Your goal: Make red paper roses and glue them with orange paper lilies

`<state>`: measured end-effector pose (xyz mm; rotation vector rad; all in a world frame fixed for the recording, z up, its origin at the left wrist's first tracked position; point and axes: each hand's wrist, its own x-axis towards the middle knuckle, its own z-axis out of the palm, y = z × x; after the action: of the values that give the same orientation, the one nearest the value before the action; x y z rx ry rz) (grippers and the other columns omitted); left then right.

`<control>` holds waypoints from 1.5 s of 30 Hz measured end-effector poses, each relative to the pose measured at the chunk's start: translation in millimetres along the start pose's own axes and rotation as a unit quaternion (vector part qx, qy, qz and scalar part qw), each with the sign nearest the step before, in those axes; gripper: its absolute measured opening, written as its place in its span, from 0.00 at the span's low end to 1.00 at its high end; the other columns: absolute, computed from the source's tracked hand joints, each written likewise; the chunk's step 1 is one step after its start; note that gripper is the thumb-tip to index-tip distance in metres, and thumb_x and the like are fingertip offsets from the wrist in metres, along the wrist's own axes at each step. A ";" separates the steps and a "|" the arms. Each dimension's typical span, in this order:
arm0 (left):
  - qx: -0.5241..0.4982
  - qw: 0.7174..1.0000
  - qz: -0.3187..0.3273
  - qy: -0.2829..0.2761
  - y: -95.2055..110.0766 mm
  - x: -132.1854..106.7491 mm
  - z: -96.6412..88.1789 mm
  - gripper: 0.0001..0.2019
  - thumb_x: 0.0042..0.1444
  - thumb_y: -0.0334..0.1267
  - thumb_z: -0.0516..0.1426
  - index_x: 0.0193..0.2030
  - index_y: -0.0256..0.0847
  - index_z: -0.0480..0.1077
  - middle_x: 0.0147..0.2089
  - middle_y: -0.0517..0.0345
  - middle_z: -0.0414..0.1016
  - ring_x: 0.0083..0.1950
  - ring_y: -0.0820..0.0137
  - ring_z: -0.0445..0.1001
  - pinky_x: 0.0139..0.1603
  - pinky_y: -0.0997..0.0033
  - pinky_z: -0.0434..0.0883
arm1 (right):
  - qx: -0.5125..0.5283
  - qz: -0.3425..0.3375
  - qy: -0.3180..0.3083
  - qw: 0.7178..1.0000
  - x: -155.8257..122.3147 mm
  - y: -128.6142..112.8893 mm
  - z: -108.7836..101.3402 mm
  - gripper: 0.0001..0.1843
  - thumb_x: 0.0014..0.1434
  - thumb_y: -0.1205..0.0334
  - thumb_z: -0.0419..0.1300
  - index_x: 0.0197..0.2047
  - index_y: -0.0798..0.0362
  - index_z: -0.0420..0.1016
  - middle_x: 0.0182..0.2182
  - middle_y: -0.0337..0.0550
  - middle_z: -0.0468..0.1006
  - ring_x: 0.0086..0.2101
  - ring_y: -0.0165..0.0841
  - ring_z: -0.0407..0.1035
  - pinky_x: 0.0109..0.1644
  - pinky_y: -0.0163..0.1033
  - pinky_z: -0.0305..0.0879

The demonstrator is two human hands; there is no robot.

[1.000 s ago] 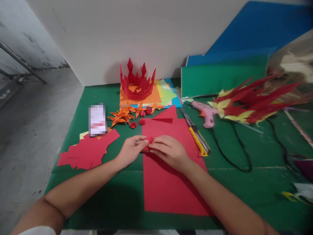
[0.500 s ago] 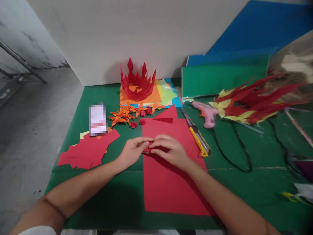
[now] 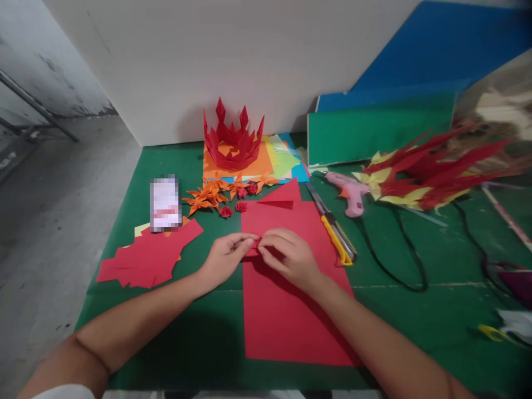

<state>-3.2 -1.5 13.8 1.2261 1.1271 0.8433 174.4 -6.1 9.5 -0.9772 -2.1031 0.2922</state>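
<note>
My left hand (image 3: pixel 226 256) and my right hand (image 3: pixel 288 256) meet fingertip to fingertip over the upper part of a large red paper sheet (image 3: pixel 291 316) on the green table (image 3: pixel 195 332). Between the pinched fingers sits a small folded red paper piece (image 3: pixel 254 247), mostly hidden by them. Both hands are closed on it. Just beyond lie small red paper roses (image 3: pixel 233 209) and orange paper flowers (image 3: pixel 208 195).
A pile of red paper squares (image 3: pixel 147 257) lies to the left, with a blurred card (image 3: pixel 165 203) behind. A yellow utility knife (image 3: pixel 337 233), a pink glue gun (image 3: pixel 351 195) with a black cord, a red paper crown (image 3: pixel 231 138) on coloured sheets, and red-yellow paper feathers (image 3: pixel 428 172) lie beyond.
The fingers of both hands have shifted slightly around the small red piece, covering more of it. The arms and everything else stay where they were.
</note>
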 end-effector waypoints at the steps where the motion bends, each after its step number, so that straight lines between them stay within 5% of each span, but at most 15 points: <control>1: 0.003 1.000 0.000 -0.001 -1.0 -0.5 0.7 0.12 0.55 0.43 0.58 0.40 0.38 0.77 0.38 0.53 0.81 0.39 0.69 0.77 0.40 0.71 0.74 | 0.005 0.007 0.001 1.000 0.2 -0.6 0.5 0.04 0.60 0.68 0.57 0.35 0.50 0.70 0.32 0.44 0.77 0.34 0.34 0.70 0.39 0.39 0.68; 16: -0.072 0.997 -0.013 -0.012 -1.5 -1.5 1.9 0.13 0.46 0.38 0.64 0.39 0.36 0.77 0.40 0.50 0.81 0.39 0.67 0.79 0.41 0.70 0.76 | 0.008 0.046 0.029 0.998 0.3 -6.3 3.1 0.04 0.59 0.68 0.58 0.33 0.50 0.71 0.29 0.42 0.76 0.32 0.33 0.70 0.37 0.38 0.66; 29: -0.056 0.998 0.000 -0.013 -4.4 -3.4 3.7 0.13 0.48 0.32 0.61 0.43 0.36 0.74 0.42 0.50 0.80 0.42 0.69 0.78 0.42 0.72 0.75 | -0.008 0.051 0.026 0.998 0.7 -8.8 5.2 0.04 0.59 0.68 0.58 0.32 0.50 0.69 0.29 0.42 0.75 0.33 0.34 0.69 0.38 0.39 0.65; 32: -0.072 0.997 0.008 -0.014 -4.9 -4.2 4.0 0.13 0.49 0.32 0.60 0.44 0.37 0.72 0.45 0.50 0.79 0.46 0.68 0.77 0.43 0.73 0.75 | 0.020 0.105 0.046 0.993 1.1 -9.2 6.0 0.03 0.58 0.65 0.59 0.34 0.50 0.68 0.31 0.42 0.74 0.35 0.36 0.69 0.39 0.40 0.66; 37: -0.085 0.996 0.040 0.009 -6.3 -4.2 5.6 0.16 0.49 0.31 0.59 0.47 0.40 0.68 0.47 0.51 0.75 0.47 0.69 0.76 0.43 0.74 0.74 | 0.147 0.236 0.043 0.960 -2.6 -3.8 10.4 0.14 0.56 0.59 0.62 0.44 0.49 0.65 0.34 0.41 0.75 0.34 0.33 0.71 0.38 0.39 0.69; 45: -0.068 0.994 0.073 0.045 -8.5 -1.5 6.1 0.15 0.49 0.30 0.59 0.45 0.41 0.67 0.42 0.54 0.71 0.47 0.71 0.72 0.42 0.75 0.72 | 0.252 0.300 0.005 0.920 -5.3 -5.5 13.5 0.14 0.57 0.58 0.60 0.46 0.50 0.63 0.26 0.33 0.69 0.23 0.27 0.66 0.26 0.34 0.65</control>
<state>1.6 -6.2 5.6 1.1765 1.0434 1.0772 163.6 -12.2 0.2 -1.2594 -1.5375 1.0741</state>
